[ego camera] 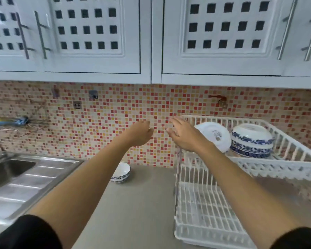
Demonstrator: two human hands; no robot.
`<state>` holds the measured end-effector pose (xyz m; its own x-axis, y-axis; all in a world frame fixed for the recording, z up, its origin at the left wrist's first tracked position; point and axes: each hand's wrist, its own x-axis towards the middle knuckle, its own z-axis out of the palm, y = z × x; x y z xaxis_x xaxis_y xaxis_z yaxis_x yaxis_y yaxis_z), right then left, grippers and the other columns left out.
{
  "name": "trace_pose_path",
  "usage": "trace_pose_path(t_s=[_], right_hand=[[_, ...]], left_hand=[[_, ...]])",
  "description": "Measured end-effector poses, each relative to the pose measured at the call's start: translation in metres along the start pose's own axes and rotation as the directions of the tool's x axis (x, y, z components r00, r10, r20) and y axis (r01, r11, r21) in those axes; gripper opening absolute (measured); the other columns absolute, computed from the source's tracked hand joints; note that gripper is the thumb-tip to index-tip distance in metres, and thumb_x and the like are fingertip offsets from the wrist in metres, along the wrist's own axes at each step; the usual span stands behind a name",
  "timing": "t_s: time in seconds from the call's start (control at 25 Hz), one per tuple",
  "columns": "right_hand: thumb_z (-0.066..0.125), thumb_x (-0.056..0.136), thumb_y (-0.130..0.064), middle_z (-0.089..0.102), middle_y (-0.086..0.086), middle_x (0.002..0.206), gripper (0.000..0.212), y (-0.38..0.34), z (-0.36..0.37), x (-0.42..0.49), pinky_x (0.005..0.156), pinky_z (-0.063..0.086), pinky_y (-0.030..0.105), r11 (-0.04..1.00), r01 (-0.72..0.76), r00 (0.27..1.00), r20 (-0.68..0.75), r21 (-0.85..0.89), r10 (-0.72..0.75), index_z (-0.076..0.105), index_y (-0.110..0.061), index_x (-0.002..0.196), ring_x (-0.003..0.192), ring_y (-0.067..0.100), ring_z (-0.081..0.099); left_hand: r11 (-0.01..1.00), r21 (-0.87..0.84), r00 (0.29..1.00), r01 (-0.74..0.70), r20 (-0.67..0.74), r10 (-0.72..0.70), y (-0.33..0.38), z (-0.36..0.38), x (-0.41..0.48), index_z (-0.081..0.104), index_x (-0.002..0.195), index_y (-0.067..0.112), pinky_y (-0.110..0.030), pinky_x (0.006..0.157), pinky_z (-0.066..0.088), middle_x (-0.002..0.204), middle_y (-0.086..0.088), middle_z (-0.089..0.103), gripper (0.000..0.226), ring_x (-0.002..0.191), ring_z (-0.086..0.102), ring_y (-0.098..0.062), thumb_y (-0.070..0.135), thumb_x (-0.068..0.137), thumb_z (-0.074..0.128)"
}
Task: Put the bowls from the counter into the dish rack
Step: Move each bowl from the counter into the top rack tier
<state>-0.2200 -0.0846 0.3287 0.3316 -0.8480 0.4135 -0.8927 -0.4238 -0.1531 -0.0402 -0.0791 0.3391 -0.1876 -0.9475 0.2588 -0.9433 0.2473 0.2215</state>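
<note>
A white two-tier dish rack [285,164] stands on the right of the counter. Its upper tier holds a white bowl [215,134] tilted on its side and a stack of blue-patterned bowls [251,140] upside down. One blue-and-white bowl [121,172] sits upright on the grey counter near the tiled wall, partly hidden by my left forearm. My left hand [140,133] is raised in front of the tiles, fingers loosely curled, holding nothing. Beside the rack's upper left corner, my right hand [184,134] hovers with fingers spread and empty.
A steel sink with drainboard [29,184] lies at the left. The lower rack tier [203,209] holds no dishes. White wall cabinets [151,38] hang overhead. A wire shelf [11,125] with a brush is fixed to the mosaic wall at left.
</note>
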Motion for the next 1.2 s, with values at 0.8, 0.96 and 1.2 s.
trace_pose_path(t_s=[0.8, 0.96, 1.2], right_hand=[[0.041, 0.095, -0.045, 0.043, 0.014, 0.141, 0.056, -0.079, 0.345, 0.125, 0.098, 0.042, 0.041, 0.885, -0.436, 0.860, 0.366, 0.167, 0.355, 0.037, -0.009, 0.138, 0.129, 0.031, 0.042], [0.041, 0.094, -0.047, 0.038, 0.017, 0.145, 0.065, -0.055, 0.410, 0.159, 0.102, 0.039, 0.042, 0.824, -0.536, 0.792, 0.448, 0.184, 0.415, 0.027, -0.007, 0.144, 0.131, 0.035, 0.041], [0.041, 0.094, -0.046, 0.053, 0.018, 0.133, 0.060, -0.042, 0.468, 0.191, 0.094, 0.044, 0.038, 0.763, -0.611, 0.726, 0.536, 0.212, 0.432, 0.034, -0.004, 0.136, 0.119, 0.037, 0.053]], left_hand=[[0.824, -0.045, 0.795, 0.565, 0.297, -0.529, -0.290, 0.203, 0.037, 0.036, 0.139, 0.002, -0.041, 0.104, 0.040, 0.141, -0.022, 0.047, 0.053, 0.129, 0.047, -0.037, 0.038, 0.101, 0.032], [0.759, -0.135, 0.750, 0.637, 0.336, -0.570, -0.310, 0.256, 0.077, 0.031, 0.141, 0.000, -0.039, 0.103, 0.038, 0.139, -0.024, 0.048, 0.055, 0.127, 0.047, -0.038, 0.038, 0.101, 0.031], [0.600, -0.244, 0.646, 0.762, 0.360, -0.673, -0.326, 0.304, 0.118, 0.009, 0.150, 0.003, -0.041, 0.106, 0.036, 0.144, -0.023, 0.043, 0.065, 0.131, 0.044, -0.040, 0.036, 0.100, 0.033]])
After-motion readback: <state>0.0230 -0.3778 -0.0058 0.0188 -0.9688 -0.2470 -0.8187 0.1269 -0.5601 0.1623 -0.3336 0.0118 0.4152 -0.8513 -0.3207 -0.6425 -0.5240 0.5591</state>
